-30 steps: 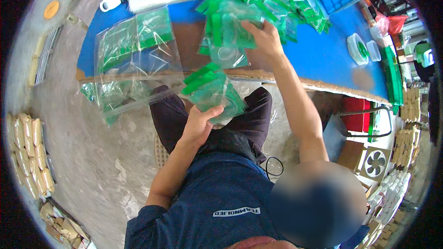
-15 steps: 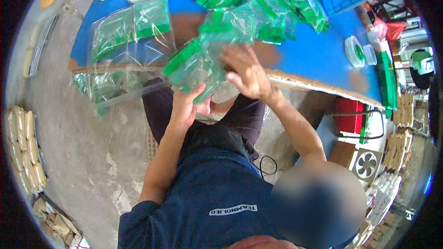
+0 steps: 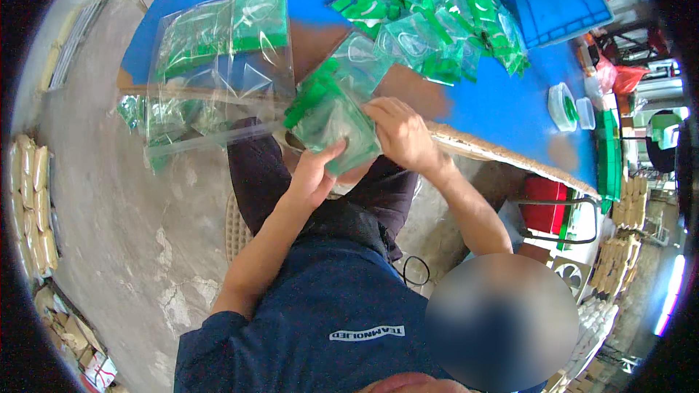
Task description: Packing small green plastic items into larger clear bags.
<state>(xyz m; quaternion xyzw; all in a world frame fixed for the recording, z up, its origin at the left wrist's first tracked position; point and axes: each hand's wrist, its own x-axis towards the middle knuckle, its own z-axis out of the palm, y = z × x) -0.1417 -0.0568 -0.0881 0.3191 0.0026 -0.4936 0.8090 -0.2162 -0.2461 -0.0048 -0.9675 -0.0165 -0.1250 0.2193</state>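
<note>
Your left hand (image 3: 312, 178) holds a stack of thin green bags (image 3: 336, 120), thumb on top and fingers below. The stack is over your lap, at the near edge of the blue table (image 3: 502, 102). Your right hand (image 3: 404, 135) has its fingertips touching the right side of the stack; I can't tell if they pinch it. The bags look slippery, so press gently with your thumb and line up the green strips without bending them.

A big clear bag (image 3: 218, 65) with green bags inside lies by the near left corner and hangs over the near edge. A messy heap (image 3: 444, 18) sits toward the far edge, beside a blue crate (image 3: 564, 4) at the far right corner. Tan sacks (image 3: 33, 204) are piled on the floor (image 3: 175, 211), far left.
</note>
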